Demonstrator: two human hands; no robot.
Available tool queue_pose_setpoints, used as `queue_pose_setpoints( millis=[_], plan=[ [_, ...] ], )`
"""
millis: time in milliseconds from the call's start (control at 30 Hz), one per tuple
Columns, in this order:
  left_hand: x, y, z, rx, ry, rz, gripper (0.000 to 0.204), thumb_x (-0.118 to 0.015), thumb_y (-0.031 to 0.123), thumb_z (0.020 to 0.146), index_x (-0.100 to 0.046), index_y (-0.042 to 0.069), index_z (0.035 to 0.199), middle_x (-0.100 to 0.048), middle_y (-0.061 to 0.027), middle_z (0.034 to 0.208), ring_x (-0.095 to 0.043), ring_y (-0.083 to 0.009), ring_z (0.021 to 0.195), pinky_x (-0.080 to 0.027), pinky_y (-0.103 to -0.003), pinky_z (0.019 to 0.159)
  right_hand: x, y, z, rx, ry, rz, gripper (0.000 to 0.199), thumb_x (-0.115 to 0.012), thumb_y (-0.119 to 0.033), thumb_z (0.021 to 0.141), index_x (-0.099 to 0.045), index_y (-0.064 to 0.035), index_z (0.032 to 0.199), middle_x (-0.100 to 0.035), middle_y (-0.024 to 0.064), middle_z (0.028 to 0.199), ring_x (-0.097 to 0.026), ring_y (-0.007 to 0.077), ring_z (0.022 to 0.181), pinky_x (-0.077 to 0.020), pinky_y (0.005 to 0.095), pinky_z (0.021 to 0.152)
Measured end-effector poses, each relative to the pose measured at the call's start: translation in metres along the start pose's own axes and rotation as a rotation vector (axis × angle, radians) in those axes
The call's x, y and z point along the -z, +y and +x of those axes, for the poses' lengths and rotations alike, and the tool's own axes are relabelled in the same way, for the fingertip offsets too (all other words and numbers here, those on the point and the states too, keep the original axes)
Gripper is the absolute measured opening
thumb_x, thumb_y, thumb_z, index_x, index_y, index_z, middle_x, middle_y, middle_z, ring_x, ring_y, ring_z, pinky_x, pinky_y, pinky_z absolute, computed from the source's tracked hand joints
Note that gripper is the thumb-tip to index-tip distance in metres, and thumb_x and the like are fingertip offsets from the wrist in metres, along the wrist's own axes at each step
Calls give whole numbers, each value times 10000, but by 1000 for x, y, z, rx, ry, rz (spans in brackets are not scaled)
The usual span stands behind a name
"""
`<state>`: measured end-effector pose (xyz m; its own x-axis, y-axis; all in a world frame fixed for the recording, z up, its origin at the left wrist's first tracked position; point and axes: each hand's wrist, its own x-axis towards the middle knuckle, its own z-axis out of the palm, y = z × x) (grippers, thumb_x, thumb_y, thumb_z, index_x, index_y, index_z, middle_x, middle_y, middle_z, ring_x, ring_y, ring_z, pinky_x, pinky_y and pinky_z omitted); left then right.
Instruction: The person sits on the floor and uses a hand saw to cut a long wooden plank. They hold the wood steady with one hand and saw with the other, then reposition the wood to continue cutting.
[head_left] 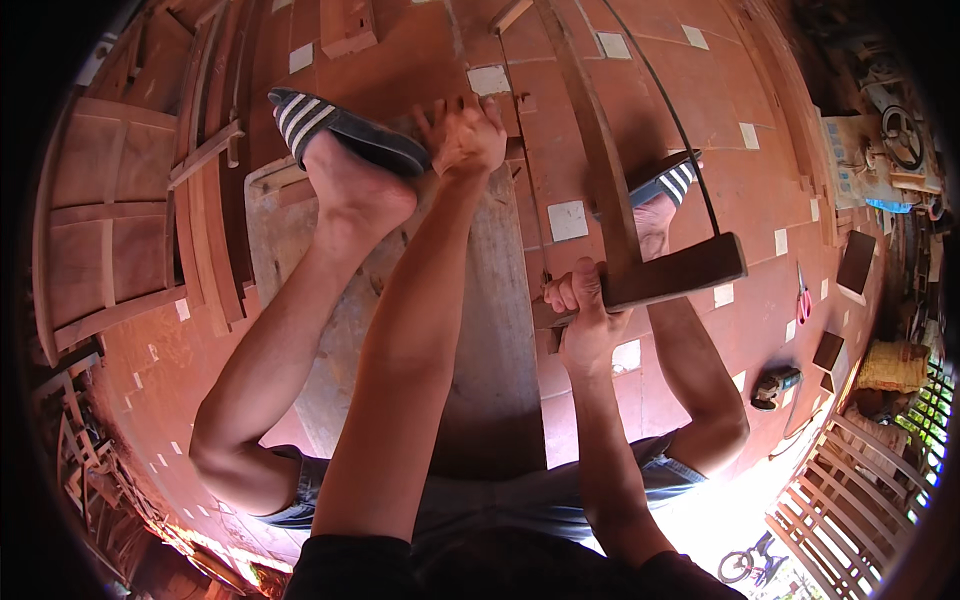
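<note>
My right hand [590, 320] is closed around the near end of a wooden frame saw [596, 130]. The saw's long middle beam reaches away from me over the tiled floor. A thin blade runs along its left side and a dark tension cord along its right. My left hand [465, 138] presses down with fingers spread at the far end of a low worn wooden bench [490, 320]. A small wooden piece [516, 160] shows beside that hand, close to the blade; what lies under the palm is hidden. My left foot, in a striped sandal [350, 135], rests on the bench by this hand.
My right foot in its sandal [665, 180] stands beyond the saw. Planks [200, 210] and a panelled wooden door [110, 200] lie at left. Rightward are pink-handled scissors [803, 298], a power tool [775, 388] and a slatted wooden frame [850, 480]. A wood block [348, 28] sits far ahead.
</note>
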<state>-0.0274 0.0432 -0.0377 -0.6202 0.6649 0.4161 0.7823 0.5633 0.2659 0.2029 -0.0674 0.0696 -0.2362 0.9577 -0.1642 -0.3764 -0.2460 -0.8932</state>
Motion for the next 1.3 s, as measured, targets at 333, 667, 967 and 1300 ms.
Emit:
queue_pose_setpoints(
  millis=[333,667,967,1300],
  plan=[
    [-1,-1,6,6,5,38,313,-510,324,985,-749,123,1006,-737,-100,1055,-653,-291,1091,-324,-562,1138,13,-38,-61,-95,87,-20,245,-637,-139,1048,-475,-69,877,-444,9,641,-391,117,558,-383,336,554],
    [3,2,0,1,60,12,363,-554,361,979,-755,62,1023,-740,-119,1048,-665,-292,1058,-300,-575,1157,48,-58,-145,-69,-56,38,336,-502,-171,1093,-389,-107,783,-322,-1,606,-322,143,546,-326,348,556],
    [-1,0,6,27,-71,-25,399,-515,380,995,-748,61,1050,-734,-119,1086,-629,-278,1149,-293,-571,1161,-14,-25,10,-64,10,8,281,-680,-137,1026,-498,-67,823,-453,-8,653,-400,103,549,-384,318,531],
    [5,-4,5,33,-70,-10,384,-499,378,1009,-739,82,1058,-731,-135,1096,-642,-302,1145,-297,-571,1172,63,-70,-174,-74,-91,-20,360,-536,-226,1081,-431,-114,756,-375,2,585,-359,162,513,-339,356,533]
  ],
)
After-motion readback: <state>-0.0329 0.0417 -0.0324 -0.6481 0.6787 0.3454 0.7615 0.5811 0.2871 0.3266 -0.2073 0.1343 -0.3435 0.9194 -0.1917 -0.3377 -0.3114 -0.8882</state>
